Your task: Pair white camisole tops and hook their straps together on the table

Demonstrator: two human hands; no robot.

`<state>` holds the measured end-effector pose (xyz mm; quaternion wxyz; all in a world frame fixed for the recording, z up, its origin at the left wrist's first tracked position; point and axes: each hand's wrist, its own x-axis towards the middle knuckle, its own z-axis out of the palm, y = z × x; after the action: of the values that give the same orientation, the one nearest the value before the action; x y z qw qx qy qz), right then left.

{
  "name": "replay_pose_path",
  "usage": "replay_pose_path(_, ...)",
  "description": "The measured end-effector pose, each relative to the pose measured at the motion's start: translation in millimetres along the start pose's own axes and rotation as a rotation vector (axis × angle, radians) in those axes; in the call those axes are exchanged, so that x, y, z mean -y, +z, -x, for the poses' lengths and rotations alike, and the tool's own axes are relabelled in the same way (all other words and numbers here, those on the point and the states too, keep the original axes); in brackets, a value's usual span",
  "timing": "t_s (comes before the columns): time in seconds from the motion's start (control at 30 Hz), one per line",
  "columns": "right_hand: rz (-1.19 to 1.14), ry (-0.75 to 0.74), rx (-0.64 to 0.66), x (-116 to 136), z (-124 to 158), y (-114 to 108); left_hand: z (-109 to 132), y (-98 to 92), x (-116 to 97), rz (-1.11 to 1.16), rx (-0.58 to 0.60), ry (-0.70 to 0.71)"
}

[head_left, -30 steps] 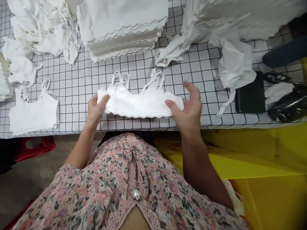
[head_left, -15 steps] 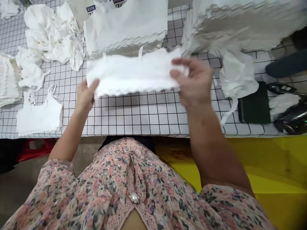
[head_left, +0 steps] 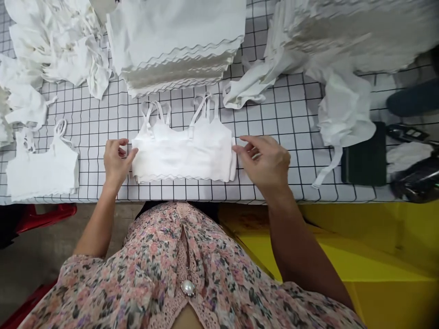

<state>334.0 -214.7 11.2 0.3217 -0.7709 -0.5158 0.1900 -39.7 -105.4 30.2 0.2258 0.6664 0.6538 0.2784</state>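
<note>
A white strappy top [head_left: 183, 153] lies flat on the checked tablecloth [head_left: 281, 123], straps pointing away from me and scalloped hem toward me. My left hand [head_left: 115, 161] pinches its left edge with curled fingers. My right hand [head_left: 265, 162] sits at its right edge, fingertips pinched on the fabric there. Both hands rest near the table's front edge.
A tall stack of folded white tops [head_left: 178, 41] stands just behind, another stack [head_left: 360, 32] at the back right. Loose white garments [head_left: 58, 50] lie at the left, one flat top [head_left: 41, 171] at the front left. A dark wallet [head_left: 365, 153] lies right; a yellow bin [head_left: 377, 256] is below.
The top was held up in the air half a second ago; now both hands have brought it down and spread it flat on the table, straps away from me.
</note>
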Motion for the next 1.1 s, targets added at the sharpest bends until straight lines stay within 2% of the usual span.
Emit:
replay_pose_path(0.07,0.125,-0.047,-0.024,-0.3,-15.3,5.6,-10.8,8.4,-0.6,0.024,0.028,-0.008)
replay_pose_path(0.2,0.233,-0.022,-0.009,-1.2,-34.0,25.9,-19.5,25.4,-2.0,0.14,0.044,-0.076)
replay_pose_path(0.3,0.204,-0.035,-0.056,-5.7,-30.5,32.5,-16.4,27.7,-4.0,0.187,0.014,-0.055)
replay_pose_path(0.43,0.159,-0.047,-0.12,-12.4,-19.7,27.0,-15.1,22.8,-4.3,0.155,0.031,0.035)
replay_pose_path(0.5,0.169,-0.1,-0.069,-12.3,-19.0,24.0,-18.8,21.0,-1.7,0.101,0.091,0.115)
replay_pose_path(0.6,0.205,-0.226,0.084,-11.1,-25.4,23.0,-28.0,20.9,4.6,-0.027,0.197,0.242)
replay_pose_path(0.7,0.221,-0.304,0.157,-15.6,-35.1,23.6,-36.3,21.5,10.2,-0.076,0.251,0.292)
replay_pose_path(0.9,0.185,-0.332,0.171,-28.6,-47.4,19.3,-46.8,21.1,11.5,-0.045,0.286,0.251)
replay_pose_path(1.1,0.122,-0.272,0.181,-21.0,-62.4,26.5,-65.4,23.3,11.4,0.08,0.31,0.121)
